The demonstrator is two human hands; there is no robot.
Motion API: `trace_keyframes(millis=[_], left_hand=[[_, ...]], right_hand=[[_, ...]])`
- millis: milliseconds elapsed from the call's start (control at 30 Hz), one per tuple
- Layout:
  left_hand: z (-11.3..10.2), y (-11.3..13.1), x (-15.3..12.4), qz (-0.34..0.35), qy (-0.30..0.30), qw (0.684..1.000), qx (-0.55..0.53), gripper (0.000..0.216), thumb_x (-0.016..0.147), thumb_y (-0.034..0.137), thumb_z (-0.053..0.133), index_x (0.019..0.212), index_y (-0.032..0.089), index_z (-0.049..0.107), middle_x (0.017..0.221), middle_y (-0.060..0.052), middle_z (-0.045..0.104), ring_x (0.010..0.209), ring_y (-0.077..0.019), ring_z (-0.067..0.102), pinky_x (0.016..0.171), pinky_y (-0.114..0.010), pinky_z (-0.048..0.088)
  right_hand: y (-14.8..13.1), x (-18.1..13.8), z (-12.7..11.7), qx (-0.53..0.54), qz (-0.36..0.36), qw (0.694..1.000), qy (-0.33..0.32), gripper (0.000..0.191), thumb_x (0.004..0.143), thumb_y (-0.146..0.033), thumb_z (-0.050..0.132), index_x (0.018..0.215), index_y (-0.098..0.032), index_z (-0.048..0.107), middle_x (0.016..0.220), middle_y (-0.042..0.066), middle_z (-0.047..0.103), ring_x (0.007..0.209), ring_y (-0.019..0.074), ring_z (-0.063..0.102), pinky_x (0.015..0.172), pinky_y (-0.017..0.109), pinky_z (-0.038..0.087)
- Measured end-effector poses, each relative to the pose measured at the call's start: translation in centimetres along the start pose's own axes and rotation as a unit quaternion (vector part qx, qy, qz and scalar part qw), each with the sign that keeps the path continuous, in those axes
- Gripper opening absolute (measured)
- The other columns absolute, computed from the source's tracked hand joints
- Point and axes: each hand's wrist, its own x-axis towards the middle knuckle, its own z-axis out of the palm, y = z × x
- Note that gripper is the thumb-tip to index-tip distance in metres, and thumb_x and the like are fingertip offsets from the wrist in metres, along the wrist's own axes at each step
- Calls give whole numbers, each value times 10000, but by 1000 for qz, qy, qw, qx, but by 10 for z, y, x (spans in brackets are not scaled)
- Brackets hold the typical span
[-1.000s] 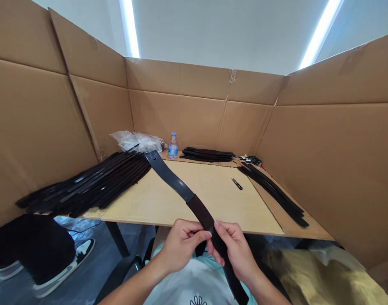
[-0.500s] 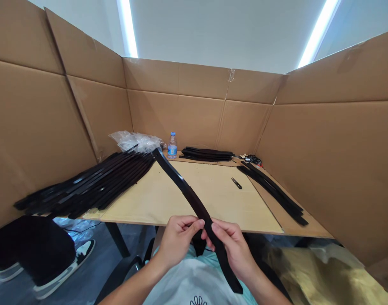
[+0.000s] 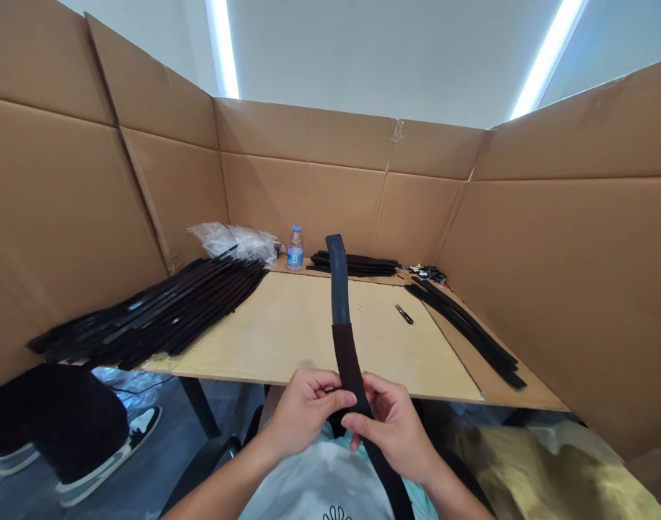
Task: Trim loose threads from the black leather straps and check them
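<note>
A long black strap-like strip (image 3: 347,354) runs from my lap up over the table's front edge. Its far end is smooth and dark grey, while the middle looks like dark brown-black fabric. My left hand (image 3: 311,408) pinches it from the left side, thumb on top. From the right, my right hand (image 3: 387,419) grips the same strip a little lower, thumb across its face. The fingers beneath the strip are partly hidden. Both hands are just in front of the wooden tabletop (image 3: 292,325).
A large pile of similar black strips (image 3: 162,310) lies left; another stack (image 3: 363,264) is at the back. Several strips (image 3: 465,332) lie right. Small thread snips (image 3: 404,313), a water bottle (image 3: 295,249) and clear plastic bags (image 3: 238,242) are on the table. Cardboard walls (image 3: 308,188) surround it.
The strip's far end has swung from the left to nearly upright, its smooth face now turned toward me. My right thumb has shifted lower and further left across the strip.
</note>
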Motion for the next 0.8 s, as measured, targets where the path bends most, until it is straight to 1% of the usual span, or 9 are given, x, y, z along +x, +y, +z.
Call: trace_keyframes(millis=[100, 267, 367, 433, 533, 633, 667, 733, 800], left_hand=[[-3, 0, 1, -5, 10, 1000, 19, 268, 714, 355, 765, 737, 89, 745, 555, -39, 647, 466, -154, 589, 474, -254, 471], [-7, -2, 0, -2, 43, 997, 60, 311, 708, 387, 765, 640, 89, 705, 511, -24, 615, 449, -125, 546, 451, -219, 404], [-8, -2, 1, -12, 26, 998, 51, 315, 743, 403, 731, 684, 95, 705, 499, -23, 613, 457, -145, 579, 459, -227, 420], [-9, -2, 2, -10, 28, 998, 50, 315, 762, 403, 711, 661, 106, 682, 484, -21, 608, 459, -165, 603, 465, -241, 441], [-12, -1, 4, 5, 80, 994, 79, 314, 767, 379, 701, 599, 118, 654, 478, -23, 614, 461, -175, 617, 470, -250, 465], [-11, 0, 5, 24, 143, 982, 125, 264, 751, 345, 709, 623, 115, 689, 531, -40, 661, 492, -177, 628, 497, -255, 495], [-10, 0, 5, 25, 146, 980, 132, 254, 753, 342, 704, 637, 115, 698, 549, -45, 674, 507, -180, 635, 513, -260, 506], [-8, -1, 4, 23, 125, 983, 133, 238, 759, 336, 695, 663, 118, 705, 592, -57, 698, 563, -197, 658, 556, -271, 527], [-5, -4, 3, 22, 100, 987, 120, 218, 751, 323, 700, 667, 122, 701, 619, -60, 708, 609, -209, 672, 589, -280, 537]], right_hand=[[0, -1, 1, -2, 6, 1000, 3, 288, 706, -288, 794, 943, -149, 709, 743, 4, 593, 553, 105, 560, 449, 215, 537], [1, -2, -1, -31, 26, 999, -14, 287, 757, -330, 757, 958, -136, 694, 637, -2, 623, 428, 63, 514, 376, 150, 402], [1, -3, -1, -43, 22, 999, -18, 286, 808, -361, 707, 988, -139, 694, 670, 26, 664, 423, 49, 476, 381, 152, 373], [3, -2, 0, -27, 12, 999, -14, 306, 843, -393, 664, 1023, -147, 693, 671, 28, 658, 452, 60, 492, 409, 165, 386], [10, 0, 2, 36, 3, 999, 16, 339, 843, -441, 650, 1032, -168, 716, 712, 40, 661, 542, 84, 535, 486, 192, 421], [16, 4, 3, 110, 15, 991, 73, 376, 750, -460, 738, 1010, -188, 744, 756, 58, 690, 608, 105, 554, 531, 207, 417], [18, 5, 3, 121, 14, 988, 97, 389, 728, -455, 757, 1014, -193, 747, 747, 55, 690, 601, 103, 545, 530, 208, 409], [20, 6, 3, 111, 8, 985, 133, 418, 719, -440, 767, 1060, -201, 734, 693, 25, 660, 546, 85, 498, 510, 207, 381], [20, 6, 4, 81, -1, 986, 148, 446, 730, -457, 750, 1091, -199, 719, 627, -12, 596, 488, 66, 429, 475, 202, 339]])
